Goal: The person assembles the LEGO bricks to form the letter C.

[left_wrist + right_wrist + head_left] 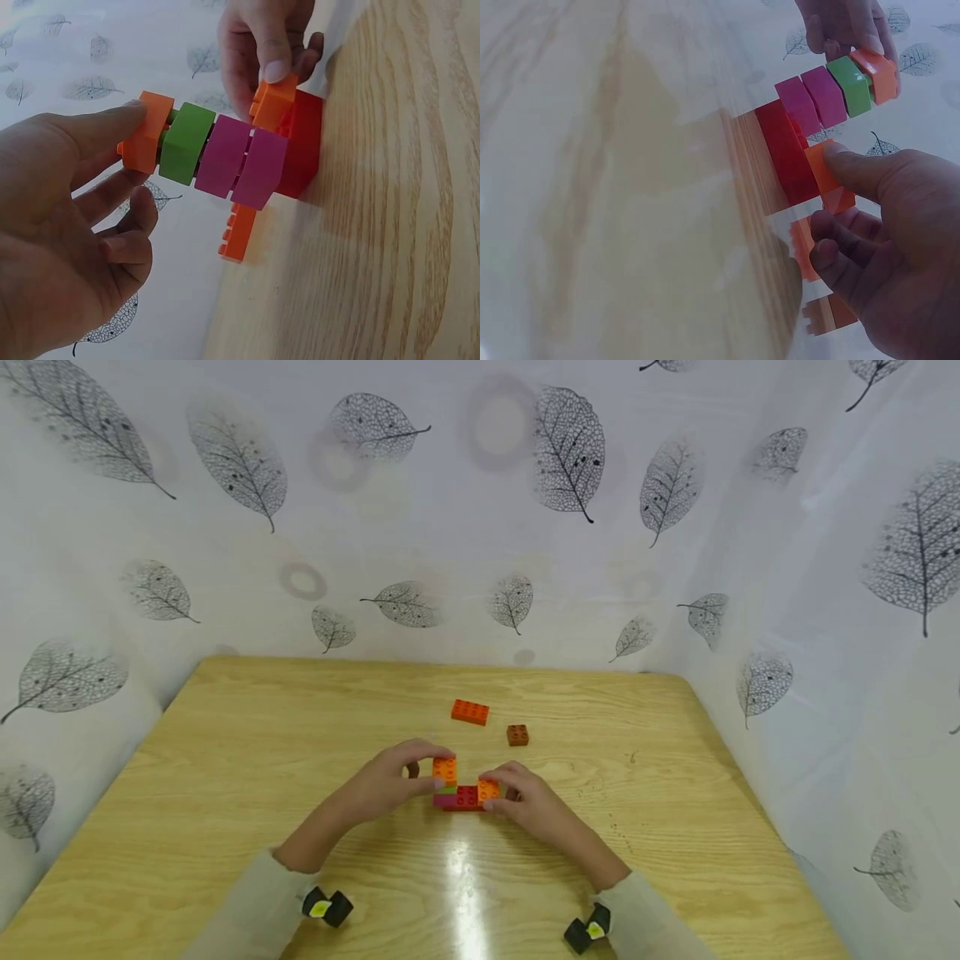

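Observation:
A red building brick point(467, 797) lies on the table, with a stack on its left end: two magenta bricks point(223, 156), a green brick point(186, 142) and an orange brick point(148, 133) on top. My left hand point(386, 783) pinches that top orange brick between thumb and fingers; a narrow gap with studs shows between it and the green one. At the red brick's right end, my right hand point(531, 802) pinches a second orange brick point(826, 176) by its sides. Whether this second brick is pressed fully down, I cannot tell.
Beyond the hands lie a long red-orange brick point(470, 712) and a small brown brick point(517, 735), both studs up on the wooden table point(300, 710). A leaf-patterned curtain point(450, 543) surrounds the table's back and sides.

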Demonstrator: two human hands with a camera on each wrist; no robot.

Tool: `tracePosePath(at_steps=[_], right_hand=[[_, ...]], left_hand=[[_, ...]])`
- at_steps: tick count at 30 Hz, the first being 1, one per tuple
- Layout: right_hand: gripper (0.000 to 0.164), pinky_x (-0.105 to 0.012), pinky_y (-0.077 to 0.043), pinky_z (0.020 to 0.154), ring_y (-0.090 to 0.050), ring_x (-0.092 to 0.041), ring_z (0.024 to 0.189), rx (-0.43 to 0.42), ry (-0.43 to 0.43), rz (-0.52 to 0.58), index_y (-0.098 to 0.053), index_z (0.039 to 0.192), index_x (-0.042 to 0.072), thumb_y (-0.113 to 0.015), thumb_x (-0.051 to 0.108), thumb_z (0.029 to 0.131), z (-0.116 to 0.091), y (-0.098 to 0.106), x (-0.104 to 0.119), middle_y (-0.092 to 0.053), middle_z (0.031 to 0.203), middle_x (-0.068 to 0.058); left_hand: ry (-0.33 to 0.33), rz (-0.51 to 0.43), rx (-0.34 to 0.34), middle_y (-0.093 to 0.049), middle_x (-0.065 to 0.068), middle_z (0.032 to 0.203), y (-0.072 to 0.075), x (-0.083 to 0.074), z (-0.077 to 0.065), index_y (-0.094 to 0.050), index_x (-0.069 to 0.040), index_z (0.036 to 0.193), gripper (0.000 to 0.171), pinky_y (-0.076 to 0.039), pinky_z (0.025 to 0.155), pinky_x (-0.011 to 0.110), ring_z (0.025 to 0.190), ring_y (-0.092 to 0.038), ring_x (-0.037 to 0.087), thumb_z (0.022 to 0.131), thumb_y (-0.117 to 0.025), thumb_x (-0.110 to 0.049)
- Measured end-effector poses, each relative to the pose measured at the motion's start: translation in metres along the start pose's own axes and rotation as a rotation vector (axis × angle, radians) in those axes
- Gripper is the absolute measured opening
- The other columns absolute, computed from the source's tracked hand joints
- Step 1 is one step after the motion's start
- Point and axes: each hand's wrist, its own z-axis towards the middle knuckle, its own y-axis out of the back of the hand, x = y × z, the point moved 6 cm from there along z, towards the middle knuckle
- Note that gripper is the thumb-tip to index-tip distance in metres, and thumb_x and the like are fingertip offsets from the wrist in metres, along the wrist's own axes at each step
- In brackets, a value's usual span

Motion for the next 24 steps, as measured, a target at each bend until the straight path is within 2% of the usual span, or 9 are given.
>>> tracePosePath(at_steps=[6,12,21,24], right_hand=[[0.042,-0.027,-0.05,0.066,-0.054,-0.01,0.078,-0.005,-0.002,-0.009,-0.062,0.136,0.018,-0.066,0.035,0.098,0.0,0.0,0.0,-0.059,0.119,0.008],[0.042,-0.027,-0.051,0.067,-0.054,-0.011,0.078,0.003,-0.002,-0.014,-0.062,0.136,0.018,-0.067,0.034,0.097,0.001,0.0,0.002,-0.059,0.117,0.008],[0.042,-0.027,-0.05,0.066,-0.054,-0.011,0.078,-0.002,0.008,-0.011,-0.062,0.136,0.018,-0.066,0.034,0.098,0.0,0.001,0.002,-0.059,0.115,0.008],[0.042,-0.027,-0.05,0.066,-0.054,-0.01,0.077,-0.002,0.012,-0.01,-0.062,0.136,0.018,-0.066,0.035,0.098,0.0,0.001,0.002,-0.058,0.114,0.008]], left_hand=[[0.026,0.066,-0.019,-0.06,-0.014,0.128,0.0,-0.001,-0.002,-0.063,-0.029,0.134,0.038,-0.049,0.072,0.031,0.091,-0.053,0.017,0.097,-0.068,-0.035],[0.037,0.15,-0.04,-0.06,-0.015,0.128,0.002,-0.005,-0.003,-0.063,-0.035,0.133,0.037,-0.045,0.065,0.029,0.085,-0.051,0.015,0.097,-0.068,-0.037],[-0.003,0.241,-0.035,-0.061,-0.01,0.133,0.001,-0.014,-0.001,-0.063,-0.029,0.136,0.04,-0.044,0.061,0.028,0.078,-0.05,0.012,0.098,-0.066,-0.039],[-0.005,0.265,-0.037,-0.061,-0.01,0.133,0.0,-0.015,-0.002,-0.063,-0.03,0.135,0.039,-0.044,0.06,0.026,0.077,-0.05,0.011,0.098,-0.066,-0.039]])
